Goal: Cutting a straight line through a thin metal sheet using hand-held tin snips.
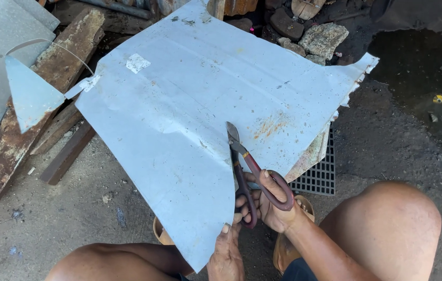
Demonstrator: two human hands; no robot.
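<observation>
The right hand closes its grip on red-handled tin snips, blades biting the near edge of a pale metal sheet. The left hand, partly cut off by the frame, pinches the sheet's near corner.

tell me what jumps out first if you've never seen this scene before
A big pale metal sheet fills the middle, lying over rusty planks on gritty ground. At its lower edge the right hand works red-handled snips into a cut, blades on the sheet, while the left hand pinches the edge just beside them. To the right a black floor grate peeks from under the sheet, with a dark puddle beyond.
</observation>
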